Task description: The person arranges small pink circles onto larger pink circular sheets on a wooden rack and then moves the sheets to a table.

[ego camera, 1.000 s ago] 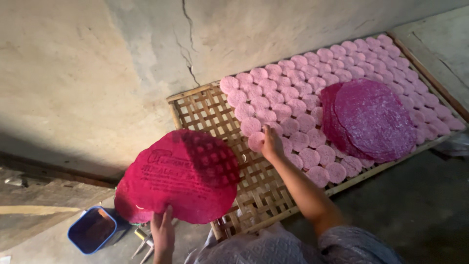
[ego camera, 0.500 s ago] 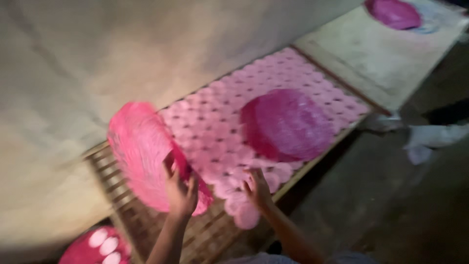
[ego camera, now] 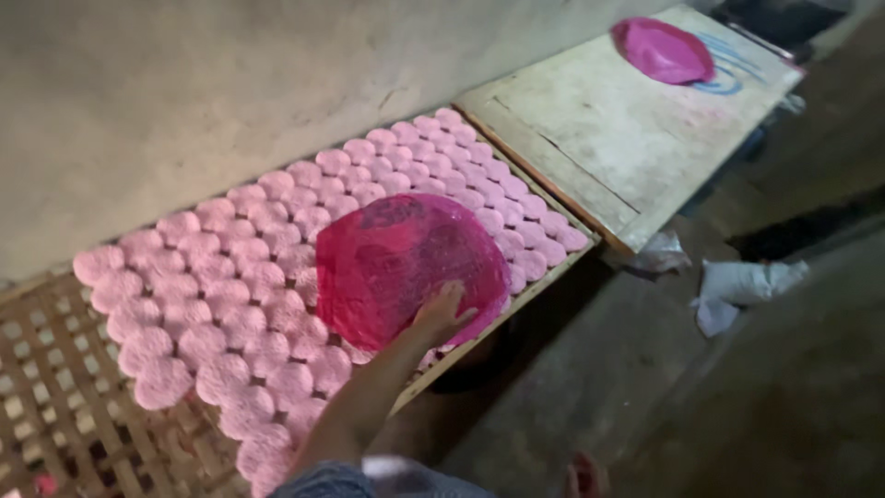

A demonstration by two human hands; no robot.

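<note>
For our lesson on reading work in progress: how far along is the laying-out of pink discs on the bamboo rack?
Done: rows of small pink discs cover most of the bamboo lattice rack. In hand: one hand, seemingly the right, rests on the large magenta round tray lying on the discs. Left: the rack's near-left end is bare lattice. Another magenta tray sits on the wooden board beyond.

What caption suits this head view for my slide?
A right hand rests on a round magenta disc stack atop pale pink round wafers on a bamboo lattice rack.
</note>
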